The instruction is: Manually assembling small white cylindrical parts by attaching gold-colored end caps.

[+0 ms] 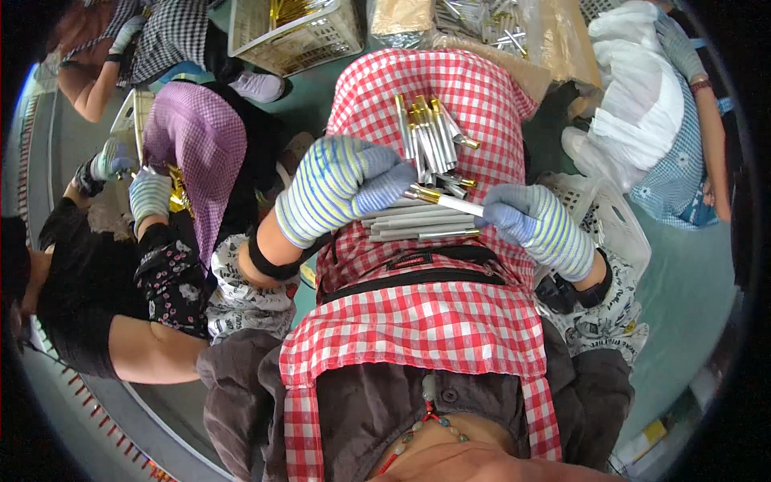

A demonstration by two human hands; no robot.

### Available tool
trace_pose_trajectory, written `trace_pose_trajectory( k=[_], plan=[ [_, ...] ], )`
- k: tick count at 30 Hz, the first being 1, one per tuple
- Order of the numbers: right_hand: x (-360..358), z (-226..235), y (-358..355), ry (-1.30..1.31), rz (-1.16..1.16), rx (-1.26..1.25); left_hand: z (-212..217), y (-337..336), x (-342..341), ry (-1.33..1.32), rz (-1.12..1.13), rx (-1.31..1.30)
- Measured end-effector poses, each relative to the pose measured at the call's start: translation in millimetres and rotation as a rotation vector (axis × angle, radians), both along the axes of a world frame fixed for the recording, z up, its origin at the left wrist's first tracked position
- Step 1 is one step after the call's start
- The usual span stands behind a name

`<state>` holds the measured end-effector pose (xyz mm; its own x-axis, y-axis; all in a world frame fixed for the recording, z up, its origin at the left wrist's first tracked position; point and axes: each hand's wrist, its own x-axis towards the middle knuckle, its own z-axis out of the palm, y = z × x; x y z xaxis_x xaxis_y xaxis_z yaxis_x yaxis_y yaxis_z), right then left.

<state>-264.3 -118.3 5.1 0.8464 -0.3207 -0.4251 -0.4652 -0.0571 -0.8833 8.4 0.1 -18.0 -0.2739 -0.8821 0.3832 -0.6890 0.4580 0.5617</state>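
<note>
Above my lap, a slim white tube with a gold end is stretched level between both hands. My left hand, in a striped glove with grey-blue fingertips, closes on its gold end. The white end is pinched by my right hand in a matching glove. On my red-checked apron lies a loose heap of silver and white tubes with gold ends, pointing several ways. Below the held tube, a row of plain white tubes lies side by side across my lap, partly hidden by my left hand.
A crate of gold pieces stands ahead on the left. Beyond my knees is an open cardboard box of tubes. A white plastic basket is by my right arm. Co-workers sit close on the left and right.
</note>
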Motion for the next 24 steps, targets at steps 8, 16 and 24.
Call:
trace_pose_trajectory(
  k=[8, 16, 24],
  plan=[
    [-56, -23, 2, -0.085, 0.267, -0.906, -2, -15, -70, 0.024, -0.231, 0.31],
    [-269, -125, 20, 0.395, -0.589, -0.689, -12, 1, -38, -0.117, -0.008, 0.266],
    [-393, -285, 138, 1.295, -0.344, -0.389, -27, 17, -27, -0.362, 0.049, 0.408]
  ],
)
